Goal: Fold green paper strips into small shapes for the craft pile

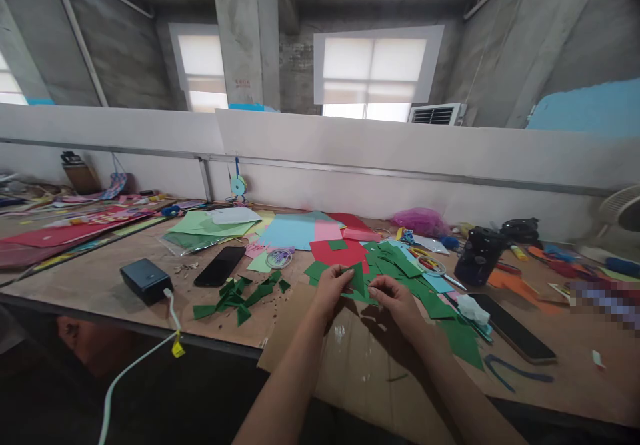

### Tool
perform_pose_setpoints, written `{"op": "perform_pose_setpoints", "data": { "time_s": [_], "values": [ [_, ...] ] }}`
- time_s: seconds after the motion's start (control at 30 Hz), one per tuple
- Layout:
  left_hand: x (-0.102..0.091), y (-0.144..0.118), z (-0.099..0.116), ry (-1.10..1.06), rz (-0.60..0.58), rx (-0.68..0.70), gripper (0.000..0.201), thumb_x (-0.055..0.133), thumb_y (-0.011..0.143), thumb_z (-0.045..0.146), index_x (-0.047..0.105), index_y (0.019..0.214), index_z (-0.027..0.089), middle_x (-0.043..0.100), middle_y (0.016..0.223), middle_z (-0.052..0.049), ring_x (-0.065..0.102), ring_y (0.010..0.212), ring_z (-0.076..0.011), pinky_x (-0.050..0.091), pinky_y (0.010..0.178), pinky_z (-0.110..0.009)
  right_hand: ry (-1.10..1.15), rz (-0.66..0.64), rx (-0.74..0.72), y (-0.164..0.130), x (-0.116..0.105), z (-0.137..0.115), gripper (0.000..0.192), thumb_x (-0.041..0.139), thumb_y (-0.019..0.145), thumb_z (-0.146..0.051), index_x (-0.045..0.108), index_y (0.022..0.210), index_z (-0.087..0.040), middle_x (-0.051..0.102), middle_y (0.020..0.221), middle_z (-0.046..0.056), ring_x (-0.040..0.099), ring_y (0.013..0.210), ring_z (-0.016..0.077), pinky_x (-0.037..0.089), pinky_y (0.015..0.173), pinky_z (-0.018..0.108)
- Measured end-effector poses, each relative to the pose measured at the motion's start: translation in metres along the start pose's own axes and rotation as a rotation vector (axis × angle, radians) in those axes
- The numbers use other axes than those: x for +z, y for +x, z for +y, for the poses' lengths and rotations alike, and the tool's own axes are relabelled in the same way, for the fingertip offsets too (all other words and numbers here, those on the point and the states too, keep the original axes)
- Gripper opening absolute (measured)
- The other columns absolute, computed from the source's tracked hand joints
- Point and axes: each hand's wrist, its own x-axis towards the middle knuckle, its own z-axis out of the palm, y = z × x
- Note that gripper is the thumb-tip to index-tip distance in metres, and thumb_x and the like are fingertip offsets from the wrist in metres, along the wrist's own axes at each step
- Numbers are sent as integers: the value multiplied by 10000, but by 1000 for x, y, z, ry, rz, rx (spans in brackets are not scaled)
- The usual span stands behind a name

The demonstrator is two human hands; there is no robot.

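Over a sheet of brown cardboard (345, 358), a small piece of green paper (358, 281) is raised in front of me. My left hand (334, 286) pinches its left side between thumb and fingers. At its lower right corner are the closed fingertips of my right hand (397, 304), which seem to grip that edge. Many cut green paper pieces (395, 262) lie just behind and to the right of my hands. A red paper sheet (330, 253) lies behind them, with a green square on top. Left of the cardboard is a heap of green scraps (243, 298).
A black phone (220, 266) and a dark power adapter (145, 280) with a white cable lie at left. On the right are a dark bottle (480, 256), a second phone (515, 328) and a crumpled tissue (473, 310). Light blue paper (293, 230) lies toward the back wall.
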Motion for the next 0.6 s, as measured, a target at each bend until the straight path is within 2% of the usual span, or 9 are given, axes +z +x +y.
{"op": "perform_pose_setpoints", "data": {
  "time_s": [0.1,0.17,0.33,0.5,0.6],
  "values": [
    [1,-2,2,49,-36,-40,377,790,562,449,594,670,146,549,548,24,490,478,-93,395,499,-223,17,27,-73,2,-1,3,258,686,735,-356,688,954,-219,677,957,55,605,890,231,486,742,322],
    [1,-4,3,90,-65,-59,355,784,575,437,600,674,151,551,537,25,489,468,-91,386,490,-219,-22,1,-101,2,-1,3,237,668,732,-301,715,956,-238,682,1009,56,599,936,246,474,785,350],
    [0,-7,4,138,-113,-87,333,779,586,423,612,703,159,555,527,29,495,467,-92,369,485,-214,-155,-57,-174,1,0,3,195,640,718,-243,743,883,-261,663,886,21,562,725,186,442,673,324],
    [0,-6,1,141,-107,-109,357,803,551,429,599,671,161,550,513,26,494,458,-99,342,473,-222,-131,-24,-161,3,0,6,106,638,722,-257,736,761,-247,658,798,33,593,828,231,466,726,343],
    [1,-7,0,140,-110,-110,366,805,544,432,589,663,161,544,505,28,501,452,-105,349,472,-227,-128,-55,-133,2,1,5,103,651,706,-259,739,759,-243,635,773,30,589,793,223,478,682,329]
  ]
}}
